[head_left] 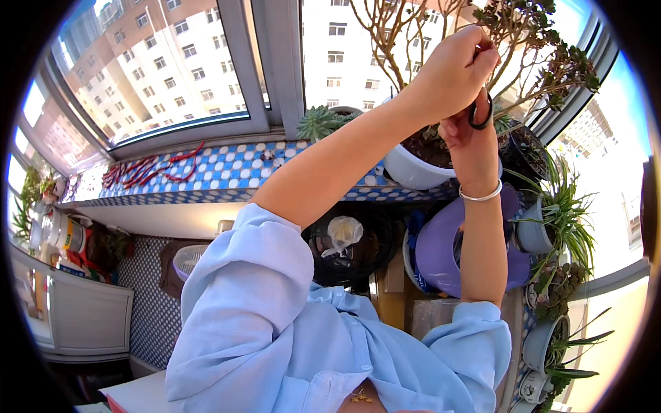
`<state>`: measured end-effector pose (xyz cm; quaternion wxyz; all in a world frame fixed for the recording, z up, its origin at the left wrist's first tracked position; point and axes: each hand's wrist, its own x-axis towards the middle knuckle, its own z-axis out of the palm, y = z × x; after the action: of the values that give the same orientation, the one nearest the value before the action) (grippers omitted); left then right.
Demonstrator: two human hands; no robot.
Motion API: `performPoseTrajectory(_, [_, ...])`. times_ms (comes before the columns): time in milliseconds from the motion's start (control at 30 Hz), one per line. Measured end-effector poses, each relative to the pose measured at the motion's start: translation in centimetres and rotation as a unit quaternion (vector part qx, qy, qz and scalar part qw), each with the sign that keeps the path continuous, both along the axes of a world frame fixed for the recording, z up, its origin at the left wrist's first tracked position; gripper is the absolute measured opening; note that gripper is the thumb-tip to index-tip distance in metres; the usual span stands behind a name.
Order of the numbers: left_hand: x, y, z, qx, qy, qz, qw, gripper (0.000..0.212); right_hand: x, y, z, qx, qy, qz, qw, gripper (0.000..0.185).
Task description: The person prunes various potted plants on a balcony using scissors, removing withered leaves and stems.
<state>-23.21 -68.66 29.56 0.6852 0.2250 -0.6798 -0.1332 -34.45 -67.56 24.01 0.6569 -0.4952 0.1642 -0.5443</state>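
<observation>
My left hand [457, 69] reaches across to the upper right, fingers curled among the stems of a potted succulent shrub [537, 62]. Whether a stem lies between those fingertips is hidden. Just below it, my right hand [467, 137], with a silver bangle [481, 192] on the wrist, grips what looks like scissors by a black loop handle [480, 117]. Their blades are hidden from view. The shrub has woody, mostly bare stems with dark leaf clusters at the tips. It grows in a white pot [415, 170] on the sill, partly behind my forearms.
Dried red chillies [150, 170] lie on the blue-and-white tiled sill [232, 165]. A rosette succulent [317, 123] stands by the window. Along the right are a spider plant [565, 201] and several pots. Below the sill sit a purple container [439, 253] and a clear plastic bag [345, 232].
</observation>
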Motion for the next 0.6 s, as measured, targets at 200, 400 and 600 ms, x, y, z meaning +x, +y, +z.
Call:
performPoseTrajectory(200, [10.4,13.6,-8.3,0.275,0.102,-0.064,0.954,0.019,6.8,10.6,-5.9,0.025,0.117,0.100,0.988,0.048])
performPoseTrajectory(400, [22.2,14.3,-19.5,0.370,0.102,0.160,0.909,0.019,14.6,12.6,-13.8,0.203,0.155,0.234,0.938,0.046])
performPoseTrajectory(600, [29.6,11.8,-26.9,0.388,-0.143,0.355,0.838,0.026,20.9,10.1,-19.9,0.337,0.142,0.264,0.893,0.045])
